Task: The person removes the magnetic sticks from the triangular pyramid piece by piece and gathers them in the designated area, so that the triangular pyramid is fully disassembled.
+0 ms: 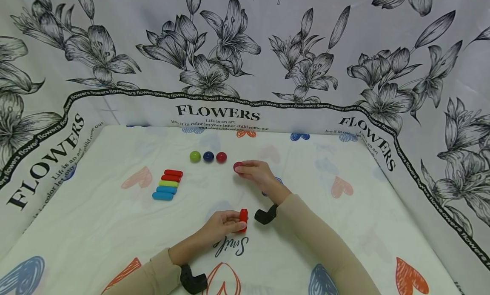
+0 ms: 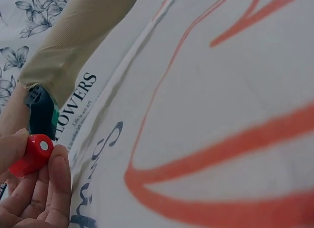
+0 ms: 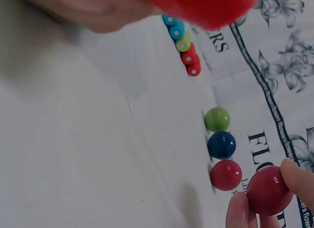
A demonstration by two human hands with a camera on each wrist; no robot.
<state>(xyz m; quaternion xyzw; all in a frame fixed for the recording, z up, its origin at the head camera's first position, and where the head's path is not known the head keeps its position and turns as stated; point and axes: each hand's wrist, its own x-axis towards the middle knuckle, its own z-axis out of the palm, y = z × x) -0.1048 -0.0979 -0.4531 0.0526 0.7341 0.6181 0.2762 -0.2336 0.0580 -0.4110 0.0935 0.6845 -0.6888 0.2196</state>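
My left hand (image 1: 226,222) grips a short red rod (image 1: 243,220) between thumb and fingers, standing roughly upright in the head view. A small white dot marks the rod's end in the left wrist view, where thumb and fingertips pinch its sides. Farther forward, my right hand (image 1: 257,174) pinches a glossy red ball (image 3: 269,190) between thumb and fingers. Just left of it, a green ball (image 1: 195,156), a dark blue ball (image 1: 208,156) and another red ball (image 1: 221,157) sit in a row on the cloth.
To the left lies a slanting row of rods: two red rods (image 1: 172,176), a yellow-green rod (image 1: 168,184) and two blue rods (image 1: 164,193). A white printed cloth (image 1: 306,171) covers the table. Behind it hangs a flower-patterned curtain (image 1: 245,86).
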